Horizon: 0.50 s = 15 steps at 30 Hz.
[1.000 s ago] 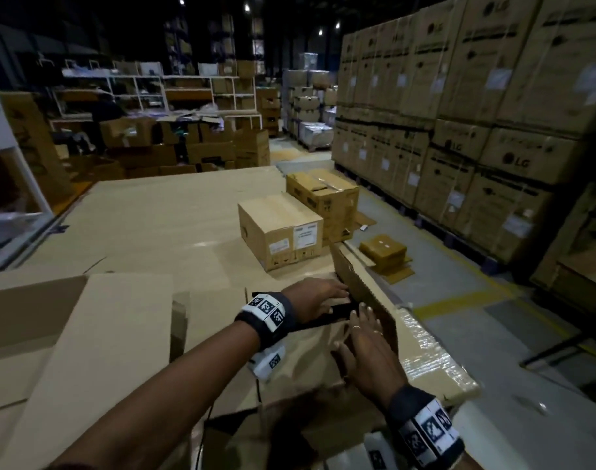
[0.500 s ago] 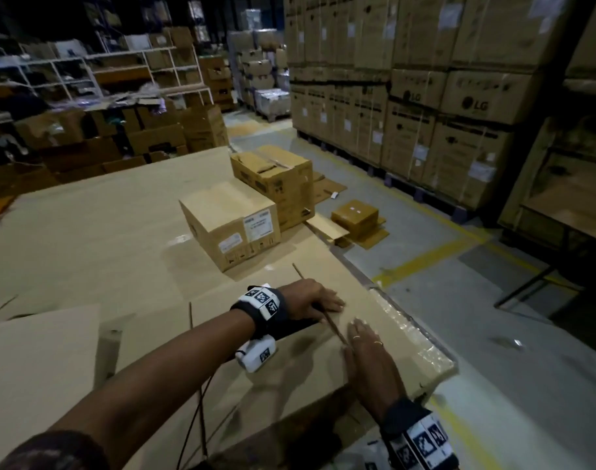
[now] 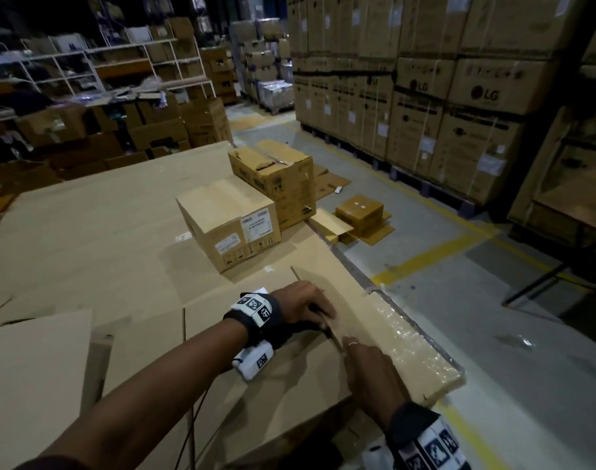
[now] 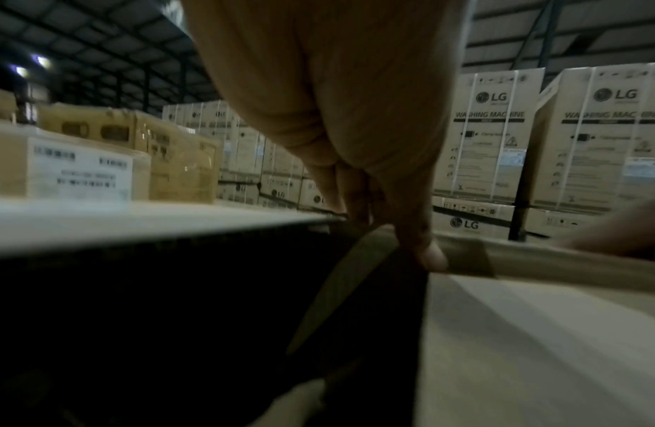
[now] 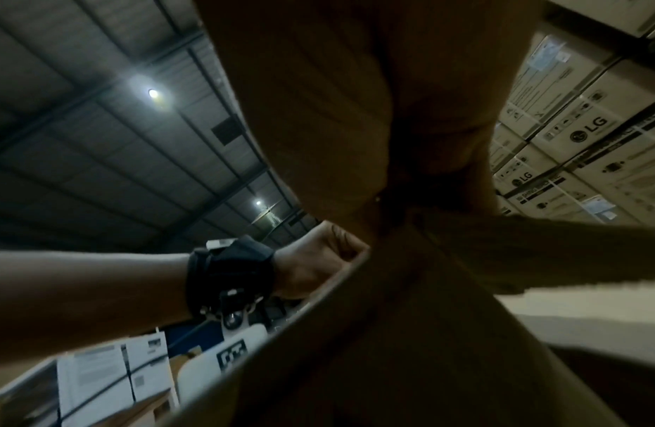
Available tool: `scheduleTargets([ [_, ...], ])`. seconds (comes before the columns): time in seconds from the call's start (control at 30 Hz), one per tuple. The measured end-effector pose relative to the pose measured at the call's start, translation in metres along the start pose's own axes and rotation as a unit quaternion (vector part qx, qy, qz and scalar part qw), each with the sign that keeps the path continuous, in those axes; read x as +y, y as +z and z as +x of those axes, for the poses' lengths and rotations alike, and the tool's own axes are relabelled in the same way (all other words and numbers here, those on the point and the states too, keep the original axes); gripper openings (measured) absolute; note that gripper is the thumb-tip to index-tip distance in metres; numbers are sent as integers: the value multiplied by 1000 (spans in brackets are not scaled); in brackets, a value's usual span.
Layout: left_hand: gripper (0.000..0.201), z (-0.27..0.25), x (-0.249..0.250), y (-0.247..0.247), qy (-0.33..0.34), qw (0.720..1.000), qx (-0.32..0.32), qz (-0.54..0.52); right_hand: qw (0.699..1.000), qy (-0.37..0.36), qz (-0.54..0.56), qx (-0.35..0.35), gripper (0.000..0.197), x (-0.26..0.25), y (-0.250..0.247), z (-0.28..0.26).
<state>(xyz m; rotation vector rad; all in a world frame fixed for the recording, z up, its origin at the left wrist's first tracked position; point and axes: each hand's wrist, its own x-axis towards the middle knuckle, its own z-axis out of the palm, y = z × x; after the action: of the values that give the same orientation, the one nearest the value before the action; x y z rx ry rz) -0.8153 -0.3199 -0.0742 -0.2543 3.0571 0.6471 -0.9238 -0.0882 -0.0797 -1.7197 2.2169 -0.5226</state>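
A large flattened cardboard sheet (image 3: 289, 378) lies on the cardboard-covered table (image 3: 103, 232). Its right flap (image 3: 344, 293) is folded down flat, and the flap's edge runs diagonally under both hands. My left hand (image 3: 306, 305) lies on that edge with fingers stretched across it, pressing down. In the left wrist view its thumb tip (image 4: 428, 255) bears on the flap (image 4: 537, 265). My right hand (image 3: 371, 368) rests flat on the sheet just below, its ringed fingers straight along the fold. In the right wrist view my left hand (image 5: 311, 260) shows past the sheet's rim.
A labelled carton (image 3: 228, 222) and a taped carton (image 3: 276, 171) stand on the table beyond the hands. A plastic-wrapped slab (image 3: 415, 347) lines the table's right edge. A small box (image 3: 359, 208) lies on the floor. Tall LG cartons (image 3: 459, 96) wall the right; shelves (image 3: 86, 69) stand at back left.
The flap stood upright a second ago, held by my left hand. It now lies flat, and both hands press along its edge.
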Motion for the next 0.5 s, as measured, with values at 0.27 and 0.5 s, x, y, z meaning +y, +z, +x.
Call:
scheduleTargets([
  [0.27,53,-11,-35,-22,-107,991,-56,50,998,-9,23,-53,23,-9,-5,46],
  [0.5,26,-9,-49,7,-116,990,69,-42,997,16,-8,-79,38,-8,14,53],
])
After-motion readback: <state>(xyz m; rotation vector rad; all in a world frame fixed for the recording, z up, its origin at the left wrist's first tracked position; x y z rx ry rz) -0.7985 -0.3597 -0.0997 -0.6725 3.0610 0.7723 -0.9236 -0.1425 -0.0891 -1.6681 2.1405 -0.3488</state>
